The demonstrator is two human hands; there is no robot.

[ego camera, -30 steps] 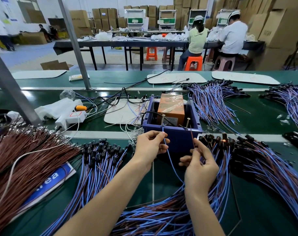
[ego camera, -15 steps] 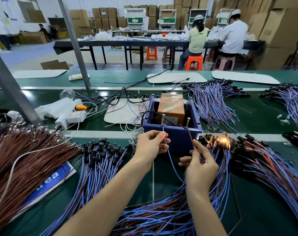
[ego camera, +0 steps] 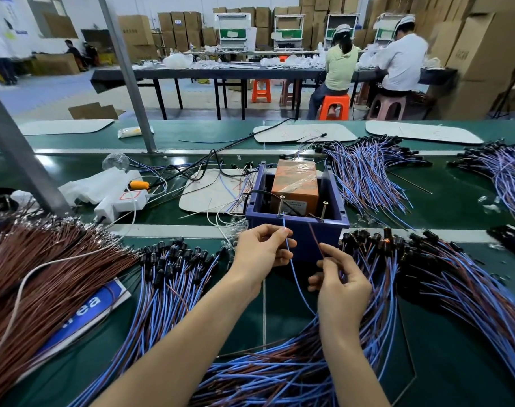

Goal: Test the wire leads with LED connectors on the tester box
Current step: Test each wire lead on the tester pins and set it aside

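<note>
We hold our hands just in front of the tester box (ego camera: 334, 233), a dark blue open-topped tub on the green bench (ego camera: 456, 362). Our left hand (ego camera: 262, 251) pinches the blue wire (ego camera: 294, 271) between thumb and forefinger, with the other fingers curled under. The wire's bare tip reaches up to the left metal post (ego camera: 280, 205) on the box's front rim.

Our right hand (ego camera: 341, 277) pinches the brown wire (ego camera: 315, 236) between thumb and forefinger. The wire's tip points toward the right metal post (ego camera: 324, 211); we cannot tell whether it touches.

An orange block (ego camera: 294, 183) sits inside the box. To the right of the box lies a heap of leads with black connectors (ego camera: 426, 259), where a small orange glow (ego camera: 386, 239) shows. A similar heap (ego camera: 174, 259) lies to the left of the box, and beyond it a bundle of brown wires (ego camera: 44, 259).
</note>
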